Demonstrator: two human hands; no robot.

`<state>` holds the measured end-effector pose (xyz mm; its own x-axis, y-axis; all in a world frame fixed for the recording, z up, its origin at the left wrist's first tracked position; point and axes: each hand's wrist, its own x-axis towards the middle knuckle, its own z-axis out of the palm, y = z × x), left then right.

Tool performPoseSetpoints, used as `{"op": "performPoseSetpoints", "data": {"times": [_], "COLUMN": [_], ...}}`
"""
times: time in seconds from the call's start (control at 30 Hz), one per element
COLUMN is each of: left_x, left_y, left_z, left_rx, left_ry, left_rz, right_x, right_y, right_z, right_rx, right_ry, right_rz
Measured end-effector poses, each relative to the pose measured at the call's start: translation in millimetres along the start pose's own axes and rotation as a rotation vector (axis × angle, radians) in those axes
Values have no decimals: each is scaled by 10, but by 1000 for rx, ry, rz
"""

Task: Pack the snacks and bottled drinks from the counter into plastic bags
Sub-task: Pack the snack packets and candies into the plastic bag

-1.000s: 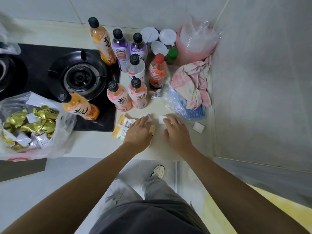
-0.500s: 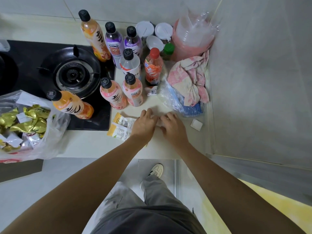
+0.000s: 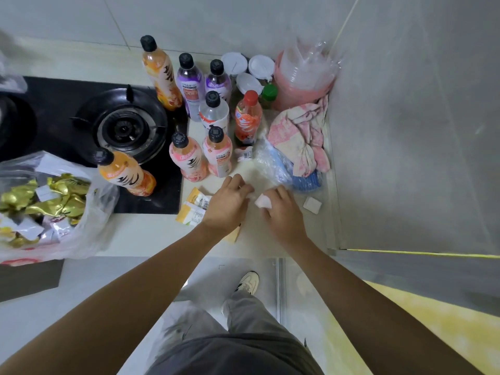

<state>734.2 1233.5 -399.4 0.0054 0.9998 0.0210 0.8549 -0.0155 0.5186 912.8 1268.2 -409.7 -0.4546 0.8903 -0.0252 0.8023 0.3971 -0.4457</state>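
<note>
The pale surface [image 3: 140,234] runs along a tiled wall into a corner on the right. Set into its left part is a black gas hob [image 3: 54,117] with one burner [image 3: 123,128] in plain view.

At the left edge sits an open plastic bag [image 3: 89,212], already holding gold-wrapped snacks [image 3: 32,196] and small white packets.

In the back right corner stands a bagged stack of clear cups [image 3: 303,77], with a crumpled pink-and-white cloth [image 3: 300,136] in front of it, lying partly on a clear bag with blue contents [image 3: 281,169].

Nine bottled drinks [image 3: 216,115] stand upright between hob and cloth: one tall orange, two purple, one clear, one red-capped, one green-capped that is mostly hidden, and two pink at the front. A further orange bottle [image 3: 127,175] stands on the hob's near corner, just beside the plastic bag.

Yellow-and-white snack packets [image 3: 193,208] lie near the front edge of the surface, partly under the left wrist.

The left hand [image 3: 226,205] is palm down over the packets, fingers lightly bent; whether it grips anything cannot be told. The right hand [image 3: 282,212] pinches a small white packet [image 3: 263,203], with the two hands' fingertips nearly meeting. A small white square item [image 3: 312,204] lies apart to the right.
</note>
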Motion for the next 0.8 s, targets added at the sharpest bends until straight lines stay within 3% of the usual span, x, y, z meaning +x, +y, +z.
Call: {"op": "performPoseSetpoints", "data": {"times": [0.37,0.8], "left_x": [-1235,-2337], "left_y": [-722,-2115], "left_z": [-1100,-2260], "left_rx": [-42,5], "left_ry": [122,315], "left_rz": [-69,-321], "right_x": [-139,98], "right_y": [-1357,-3650], "right_z": [78,807], "right_rx": [120,219], "right_ry": [19,-62], "right_rz": [-81,-419]}}
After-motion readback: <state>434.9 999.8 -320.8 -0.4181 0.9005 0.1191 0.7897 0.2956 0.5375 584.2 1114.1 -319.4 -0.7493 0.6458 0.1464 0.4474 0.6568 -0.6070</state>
